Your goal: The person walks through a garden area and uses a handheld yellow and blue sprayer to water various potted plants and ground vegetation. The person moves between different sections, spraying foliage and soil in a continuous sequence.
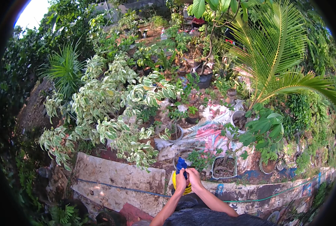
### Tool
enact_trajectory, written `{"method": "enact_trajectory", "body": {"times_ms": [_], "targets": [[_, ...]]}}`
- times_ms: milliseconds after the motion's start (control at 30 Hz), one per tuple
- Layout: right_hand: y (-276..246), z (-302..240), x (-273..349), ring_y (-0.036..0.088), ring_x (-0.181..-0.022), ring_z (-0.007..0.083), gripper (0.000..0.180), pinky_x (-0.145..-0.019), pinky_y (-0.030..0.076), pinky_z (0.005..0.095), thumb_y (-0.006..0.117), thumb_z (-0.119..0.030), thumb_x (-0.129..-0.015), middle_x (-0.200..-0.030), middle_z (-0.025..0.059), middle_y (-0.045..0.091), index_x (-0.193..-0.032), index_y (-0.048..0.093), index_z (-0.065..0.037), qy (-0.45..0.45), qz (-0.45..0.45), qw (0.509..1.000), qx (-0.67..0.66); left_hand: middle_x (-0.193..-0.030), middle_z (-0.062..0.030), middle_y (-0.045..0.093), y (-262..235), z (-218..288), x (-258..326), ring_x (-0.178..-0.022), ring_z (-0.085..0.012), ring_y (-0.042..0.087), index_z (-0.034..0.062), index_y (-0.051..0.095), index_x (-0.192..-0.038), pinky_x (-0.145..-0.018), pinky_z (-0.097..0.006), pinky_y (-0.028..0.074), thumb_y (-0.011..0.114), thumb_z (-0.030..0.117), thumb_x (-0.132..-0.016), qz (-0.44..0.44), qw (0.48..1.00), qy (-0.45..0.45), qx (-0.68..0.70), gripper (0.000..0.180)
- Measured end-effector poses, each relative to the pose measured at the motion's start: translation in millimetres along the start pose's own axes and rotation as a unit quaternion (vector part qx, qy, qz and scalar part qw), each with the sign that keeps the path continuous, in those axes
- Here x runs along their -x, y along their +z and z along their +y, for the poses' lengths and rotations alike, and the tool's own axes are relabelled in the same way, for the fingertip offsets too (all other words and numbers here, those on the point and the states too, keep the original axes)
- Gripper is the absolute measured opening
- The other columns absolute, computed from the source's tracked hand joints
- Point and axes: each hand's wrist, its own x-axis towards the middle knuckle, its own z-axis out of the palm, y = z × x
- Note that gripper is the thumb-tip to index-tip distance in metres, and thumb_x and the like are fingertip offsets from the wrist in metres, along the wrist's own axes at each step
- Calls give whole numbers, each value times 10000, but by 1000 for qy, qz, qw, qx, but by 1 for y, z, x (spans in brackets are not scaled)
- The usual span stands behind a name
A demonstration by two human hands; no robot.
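Clasping left hand (180,182): wrapped around the blue-and-yellow bottle (181,165), just below its blue top, with the fingers on the far side hidden.
Right hand (193,177): closed in from the right, bent fingers against the lower part of the blue top; unable to tell whether squeezing, turning or steadying.
Bottle place: between both hands, in front of the dark clothing (202,215), with some of the yellow body showing left of the left hand.
Bottle direction: blue top facing away from the torso, leaning slightly left; long axis running from near the wrists out past the fingertips, its steepness hard to judge from overhead.
Bottle risk: possibly slipping or twisting with slackened fingers; possibly leaking with a poorly seated top, its tightness not visible.
Hose risk: perhaps tripping over the dark hose (126,188), left of the grip, or the green hose (268,198), right of it, with a careless step.
Plants: variegated shrub (111,100) beyond the grip to the left; square-rimmed pot (223,177) just right of the grip; palm (279,56) far beyond to the right.
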Motion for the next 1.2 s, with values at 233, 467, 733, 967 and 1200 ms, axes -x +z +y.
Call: {"method": "enact_trajectory", "body": {"times_ms": [233,467,733,967,1200], "targets": [[1,-5,2,461,-380,104,193,-334,352,236,562,-271,-892,-606,-14,468,-836,532,-89,-7,0,1000,-11,-456,7,388,-1,3,1,-359,-111,365,87,457,-606,-366,-274,274,361,410,-970,-32,999,-5,1,496],[-1,-6,4,467,-395,107,200,-347,357,243,566,-277,-887,-607,-11,467,-848,530,-85,5,2,1000,-6,-457,-2,401,3,1,1,-361,-120,376,84,469,-608,-366,-283,284,371,412,-963,1,999,21,-24,493],[-3,-7,7,484,-412,114,216,-359,363,250,569,-285,-883,-636,8,497,-888,537,-71,40,1,999,11,-467,-18,429,-3,-14,-10,-377,-139,402,77,484,-612,-375,-303,308,380,431,-954,-14,998,-68,-8,503],[-2,0,4,474,-398,114,216,-350,354,250,574,-294,-881,-601,16,507,-861,535,-82,23,10,999,22,-489,-15,442,-7,-32,-22,-390,-132,416,81,503,-606,-375,-302,314,394,448,-942,-2,998,-48,-28,510],[-4,1,2,475,-405,114,221,-348,349,249,580,-304,-876,-609,17,512,-860,535,-88,33,5,999,16,-528,-17,474,-6,-35,-23,-413,-127,456,40,553,-662,-370,-298,335,422,444,-926,-5,998,-56,-35,499]]}}
